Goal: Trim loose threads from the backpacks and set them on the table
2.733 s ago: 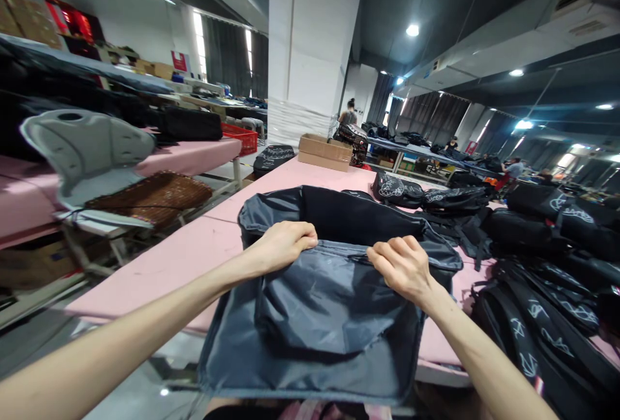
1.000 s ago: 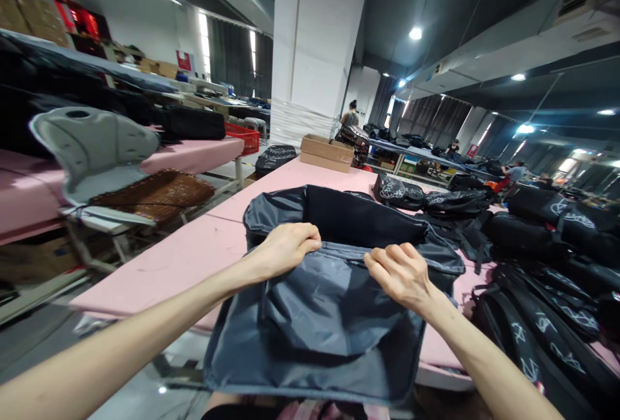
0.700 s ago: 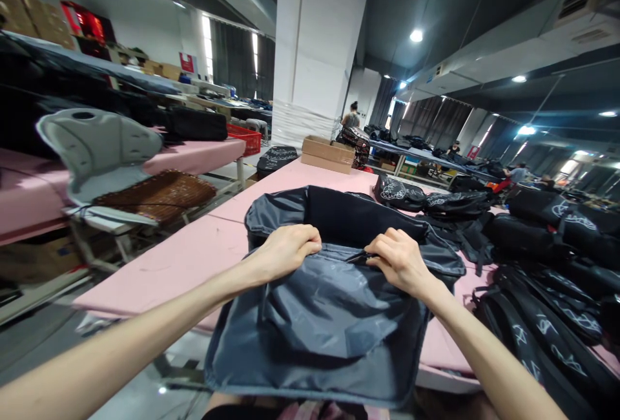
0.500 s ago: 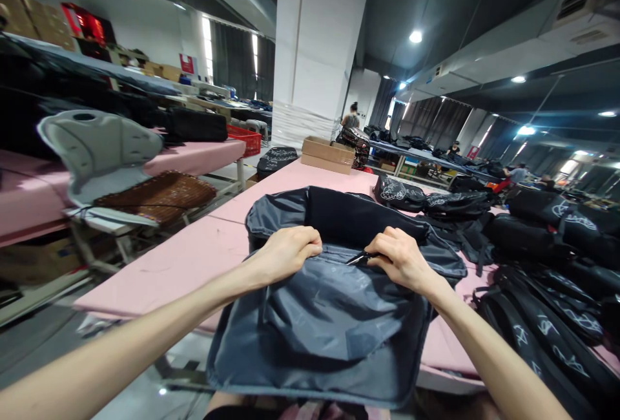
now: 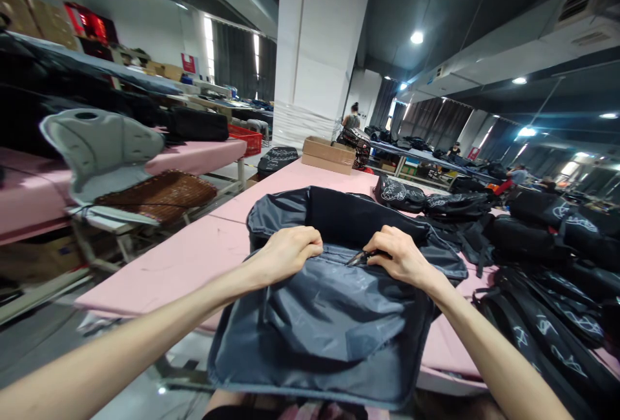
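Observation:
An opened backpack lies at the table's front edge and over my lap, its dark grey lining facing me. My left hand is closed, pinching the lining along the seam across the bag's middle. To the right of it, my right hand is wrapped around small thread snips, whose metal tips point left and touch or nearly touch that same seam. The snips' handle is mostly hidden by my fingers.
Black backpacks with white scribbles are piled on the right of the pink table. An open cardboard box sits at its far end, before a white pillar. A grey chair with a brown seat stands left. People work far back.
Both hands stay at nearly the same place on the seam. The snips' blades look slightly shifted in my right hand.

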### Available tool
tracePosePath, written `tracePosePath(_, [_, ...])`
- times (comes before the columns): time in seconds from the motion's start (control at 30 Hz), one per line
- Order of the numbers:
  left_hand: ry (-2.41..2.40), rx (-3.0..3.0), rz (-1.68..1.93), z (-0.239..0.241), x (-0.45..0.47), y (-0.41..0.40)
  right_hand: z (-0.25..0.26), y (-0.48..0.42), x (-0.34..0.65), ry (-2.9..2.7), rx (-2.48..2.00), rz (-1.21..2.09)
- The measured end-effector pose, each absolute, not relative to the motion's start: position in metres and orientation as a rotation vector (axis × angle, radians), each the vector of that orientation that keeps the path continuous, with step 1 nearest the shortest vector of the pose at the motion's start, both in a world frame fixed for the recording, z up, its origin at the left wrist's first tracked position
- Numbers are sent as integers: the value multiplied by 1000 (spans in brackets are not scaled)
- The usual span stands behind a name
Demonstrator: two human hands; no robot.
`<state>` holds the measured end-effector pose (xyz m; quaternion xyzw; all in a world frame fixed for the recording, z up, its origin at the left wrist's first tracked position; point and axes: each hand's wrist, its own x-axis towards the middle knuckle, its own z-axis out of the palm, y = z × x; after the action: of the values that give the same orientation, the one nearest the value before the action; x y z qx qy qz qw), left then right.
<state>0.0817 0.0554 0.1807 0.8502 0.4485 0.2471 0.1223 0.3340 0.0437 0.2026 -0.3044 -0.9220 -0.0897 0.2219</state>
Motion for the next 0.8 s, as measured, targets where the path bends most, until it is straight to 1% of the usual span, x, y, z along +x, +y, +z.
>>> tracePosePath(0.1, [1310,2482,722,180,82,55,197,42,330,-2502,-855,-345])
tracePosePath(0.33, [1307,2492,752,175,83,57,191,31,317,-2465,-794,-859])
tracePosePath(0.4, [1287,2526,797,171,82,58,189,29,318,-2435,-776,-913])
tracePosePath(0.47, [1270,2593,939,166,81,55,185,29,325,-2357,-817,-847])
tracePosePath(0.6, [1340,2778,1330,157,90,40,177,28,344,-2226,-941,-660])
tracePosePath(0.7, [1409,2901,1369,153,108,29,171,26,353,-2127,-982,-529])
tracePosePath(0.8, [1506,2950,1341,146,128,23,165,24,355,-2065,-1031,-310])
